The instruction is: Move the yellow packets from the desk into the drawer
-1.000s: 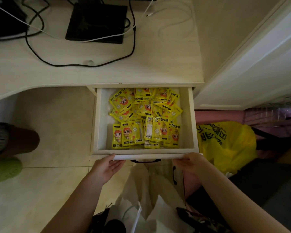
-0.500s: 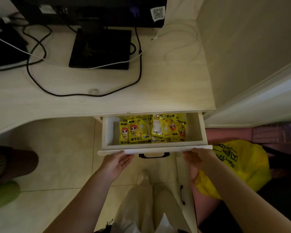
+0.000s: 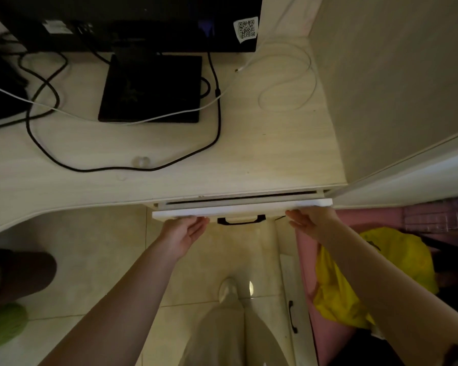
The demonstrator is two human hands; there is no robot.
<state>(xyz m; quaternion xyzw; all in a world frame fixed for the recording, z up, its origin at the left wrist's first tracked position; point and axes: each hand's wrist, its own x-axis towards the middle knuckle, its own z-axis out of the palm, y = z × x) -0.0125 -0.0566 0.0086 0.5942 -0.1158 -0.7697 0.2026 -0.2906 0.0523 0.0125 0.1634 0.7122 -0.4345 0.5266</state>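
The white drawer under the desk is pushed almost fully in, with only a thin dark gap behind its front panel. The yellow packets are hidden inside it; none lie on the desk. My left hand presses flat against the left part of the drawer front, fingers extended. My right hand presses the right part the same way. The black drawer handle hangs between my two hands.
A black monitor on its stand base sits on the desk among black and white cables. A yellow plastic bag lies on the floor at the right. A lower cabinet door with handle is below.
The drawer has slid from wide open to nearly closed under both hands' push. The yellow packets, visible before, are now out of sight. The camera view has tilted up toward the monitor.
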